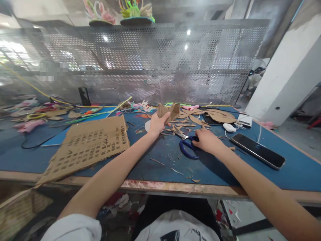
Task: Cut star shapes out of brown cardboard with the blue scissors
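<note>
My left hand is closed around a bent, curled piece of brown cardboard, held just above the table. My right hand has its fingers curled at one handle of the blue-handled scissors. The scissors' blades are parted and point away to the left, near thin cardboard scraps. A white round piece lies partly behind my left hand. How far my right fingers pass through the handle loop is hidden.
A large printed cardboard sheet lies left, overhanging the front edge. To the right are a phone, a white earbud case and cut cardboard pieces. A perforated metal screen stands behind the blue table.
</note>
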`<state>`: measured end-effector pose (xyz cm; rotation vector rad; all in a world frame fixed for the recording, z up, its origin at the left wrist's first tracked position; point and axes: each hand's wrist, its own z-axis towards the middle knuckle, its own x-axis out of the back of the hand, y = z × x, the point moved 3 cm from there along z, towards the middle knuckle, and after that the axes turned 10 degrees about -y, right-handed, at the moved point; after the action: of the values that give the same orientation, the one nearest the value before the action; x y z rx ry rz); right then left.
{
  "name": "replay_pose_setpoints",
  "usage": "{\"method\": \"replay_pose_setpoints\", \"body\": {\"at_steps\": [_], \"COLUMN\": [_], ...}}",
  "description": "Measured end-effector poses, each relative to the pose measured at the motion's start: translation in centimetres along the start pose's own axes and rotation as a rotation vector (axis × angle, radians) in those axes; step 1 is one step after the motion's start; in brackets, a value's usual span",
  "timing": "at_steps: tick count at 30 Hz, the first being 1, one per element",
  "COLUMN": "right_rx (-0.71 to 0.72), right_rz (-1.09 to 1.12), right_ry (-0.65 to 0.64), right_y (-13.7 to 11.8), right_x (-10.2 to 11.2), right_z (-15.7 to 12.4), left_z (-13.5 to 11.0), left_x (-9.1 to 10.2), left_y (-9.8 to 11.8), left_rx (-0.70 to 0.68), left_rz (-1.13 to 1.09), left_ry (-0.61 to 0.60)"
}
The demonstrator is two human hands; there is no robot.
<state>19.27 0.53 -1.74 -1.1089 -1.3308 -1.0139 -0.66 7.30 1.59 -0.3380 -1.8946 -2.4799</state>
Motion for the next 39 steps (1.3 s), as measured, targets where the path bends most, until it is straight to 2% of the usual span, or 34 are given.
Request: {"method": "replay_pose_setpoints", "body": {"at_steps": [4,8,13,15,19,23,27,29,32,35,39], "right_rx": [-0.066,-0.159,-0.056,-0.023,-0.040,-0.149,-0.241,-0.217,-0.141,-0.032,0.145], "right_rz": [-0.065,-0.085,-0.098,-0.085,-0.012,0.063,0.255,0.375,0.540,0.622,0.596], "right_ry": [-0.002,0.043,0.022,-0.023,-0.105,-0.017,0.129,0.200,0.235,0.175,0.032], "right_y": [-1.8,-2.3,-1.9,-1.9,-2.5,-2.4,0.0,1.2,2.0,1.5,0.2], "right_x": [0.3,0.8,0.9,1.0,1.1,1.3,1.6,1.7,1.8,1.6,1.6], "right_z": [-0.9,-1.7,-1.7,-1.6,-1.5,-1.7,-1.2,-0.8,-0.2,0.0,-0.4], "left_z": [0.6,0.8,0.8,0.7,0.5,0.7,0.8,0.8,0.7,0.6,0.3], "left_x": [0.7,1.0,0.7,0.6,0.4,0.8,1.4,1.5,1.4,1.2,0.8], "left_y": [-0.5,-0.5,-0.8,-0.9,-1.1,-1.1,-0.9,-0.7,-0.4,0.1,0.7], "left_rx": [-0.025,-0.034,-0.042,-0.029,-0.018,-0.059,-0.103,-0.118,-0.106,-0.141,-0.211], "left_rz": [0.045,0.078,0.031,0.029,0.042,0.012,-0.079,-0.108,-0.113,-0.051,-0.013], "left_ry": [0.020,0.042,-0.002,-0.007,-0.010,0.049,0.192,0.213,0.160,0.070,-0.041]}}
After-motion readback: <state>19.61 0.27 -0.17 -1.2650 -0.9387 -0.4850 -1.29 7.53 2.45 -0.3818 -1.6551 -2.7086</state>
